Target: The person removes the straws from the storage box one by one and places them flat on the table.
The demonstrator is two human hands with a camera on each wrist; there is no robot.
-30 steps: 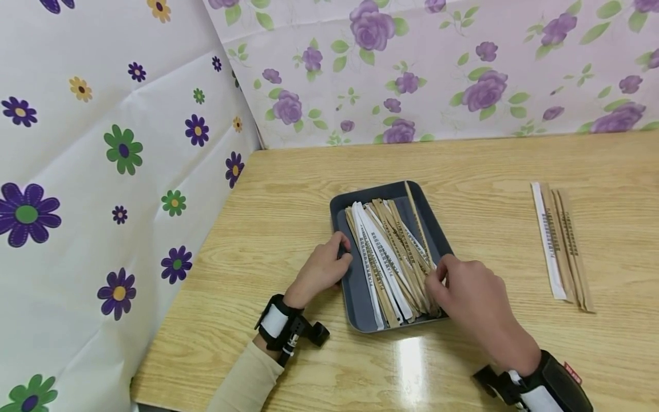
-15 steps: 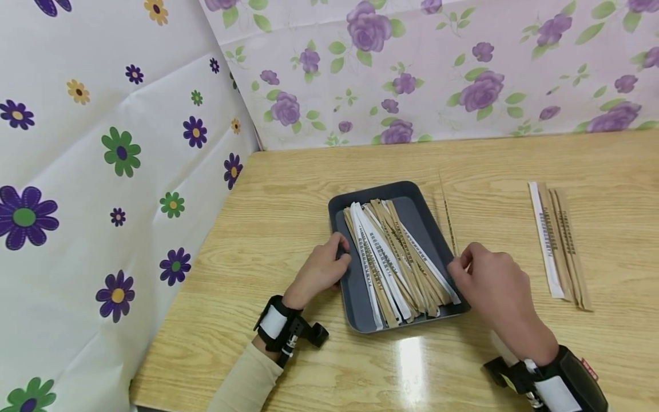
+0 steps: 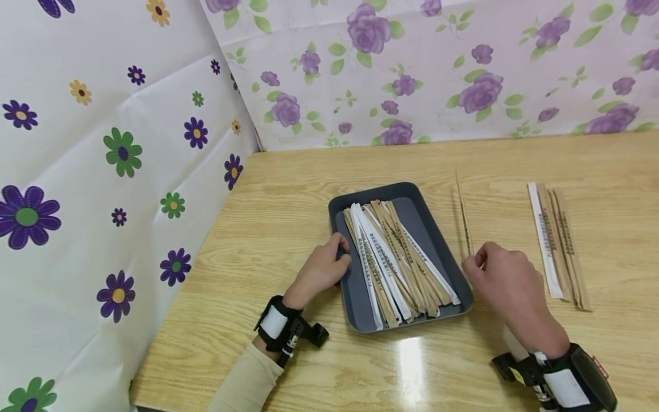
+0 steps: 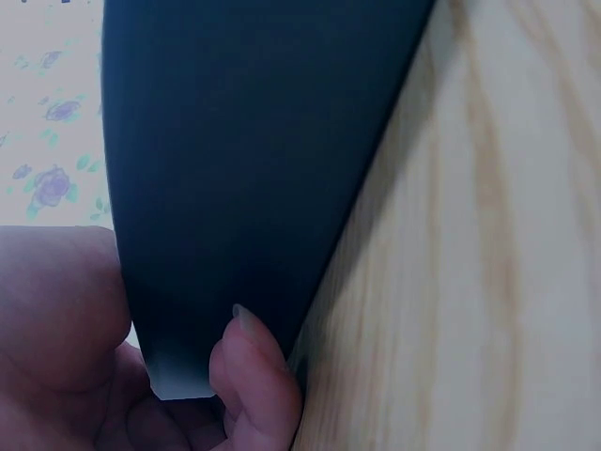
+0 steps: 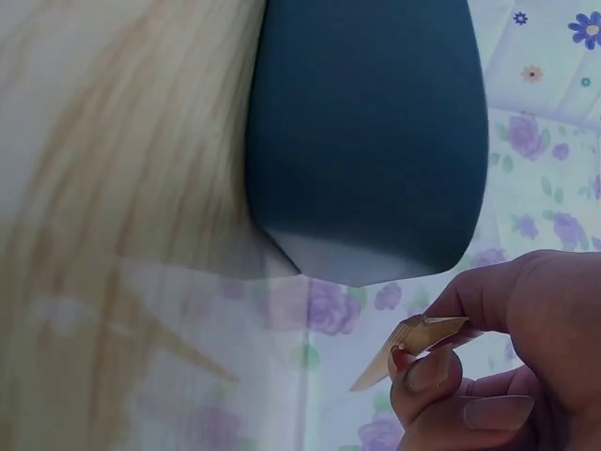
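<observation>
The left hand [image 3: 320,266] grips; the right hand [image 3: 507,280] pinches.

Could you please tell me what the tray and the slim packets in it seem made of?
Tray: probably plastic, though coated metal is possible; smooth, dull dark grey, with rounded corners. Packets: likely paper; matt brown or white, flat sleeves with printed lettering.

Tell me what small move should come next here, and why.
I'd probably carry the slim brown packet farther right, toward the row of packets on the table. The right hand already pinches it outside the gray tray, between tray and row.
</observation>
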